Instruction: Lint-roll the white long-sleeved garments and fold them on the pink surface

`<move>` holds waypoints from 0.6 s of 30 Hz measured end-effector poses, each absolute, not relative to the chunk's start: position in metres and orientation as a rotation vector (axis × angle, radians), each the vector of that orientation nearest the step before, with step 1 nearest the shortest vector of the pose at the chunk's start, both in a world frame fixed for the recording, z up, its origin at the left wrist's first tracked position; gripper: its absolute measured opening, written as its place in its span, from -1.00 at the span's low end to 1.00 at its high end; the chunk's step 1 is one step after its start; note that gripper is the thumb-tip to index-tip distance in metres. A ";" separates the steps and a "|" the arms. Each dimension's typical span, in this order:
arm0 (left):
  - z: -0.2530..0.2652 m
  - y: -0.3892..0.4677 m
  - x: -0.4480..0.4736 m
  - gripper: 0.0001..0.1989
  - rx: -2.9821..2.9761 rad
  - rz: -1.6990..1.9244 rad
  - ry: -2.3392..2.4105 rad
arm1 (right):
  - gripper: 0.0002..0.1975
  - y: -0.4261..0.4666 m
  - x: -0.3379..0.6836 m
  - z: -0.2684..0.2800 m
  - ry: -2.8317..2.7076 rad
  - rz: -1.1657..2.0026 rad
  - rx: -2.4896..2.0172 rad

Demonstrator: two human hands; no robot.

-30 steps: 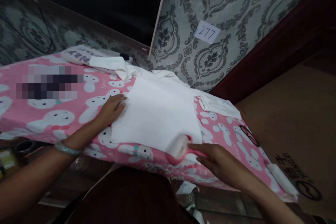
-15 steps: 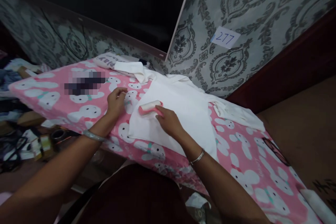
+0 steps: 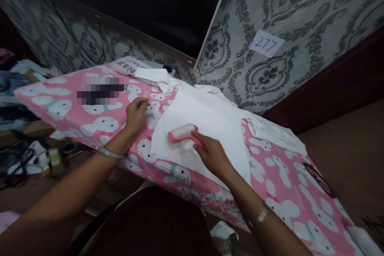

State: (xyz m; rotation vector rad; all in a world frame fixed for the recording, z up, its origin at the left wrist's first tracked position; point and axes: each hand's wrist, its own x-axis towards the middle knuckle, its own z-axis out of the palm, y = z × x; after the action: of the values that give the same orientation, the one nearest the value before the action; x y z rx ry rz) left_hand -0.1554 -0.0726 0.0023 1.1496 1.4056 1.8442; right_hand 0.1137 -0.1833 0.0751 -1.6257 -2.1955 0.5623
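A white long-sleeved top lies spread over a pink cloth with white rabbits. My right hand is closed round the pink handle of a lint roller. Its white roll is over the lower left part of the top; whether it touches the fabric I cannot tell. Beside the top's left edge, my left hand is over the pink cloth with loosely curled fingers slightly apart. Nothing shows in it.
Behind the table hangs a large dark screen, with a paper marked 277 on the wall. A folded printed garment lies at the back. Glasses rest on the right, and clutter fills the lower left.
My right hand has brought the lint roller toward the right and nearer to me across the top. The left hand stays about where it was; the whole view has shifted slightly.
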 end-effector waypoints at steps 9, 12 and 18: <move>0.002 -0.074 -0.155 -0.79 1.162 1.800 1.431 | -0.48 -0.228 0.095 0.061 -2.349 0.570 -1.539; 0.003 -0.075 -0.152 -0.79 1.219 1.769 1.424 | -0.51 -0.249 0.128 0.064 -2.297 0.683 -1.474; 0.006 -0.076 -0.150 -0.78 1.281 1.662 1.503 | -0.50 -0.220 0.102 0.065 -2.256 0.566 -1.529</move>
State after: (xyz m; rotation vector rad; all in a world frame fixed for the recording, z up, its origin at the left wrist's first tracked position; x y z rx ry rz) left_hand -0.1502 -0.0756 0.0058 1.2806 1.5027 1.6620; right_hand 0.1018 -0.2205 0.0650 -1.5286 -2.2559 0.5659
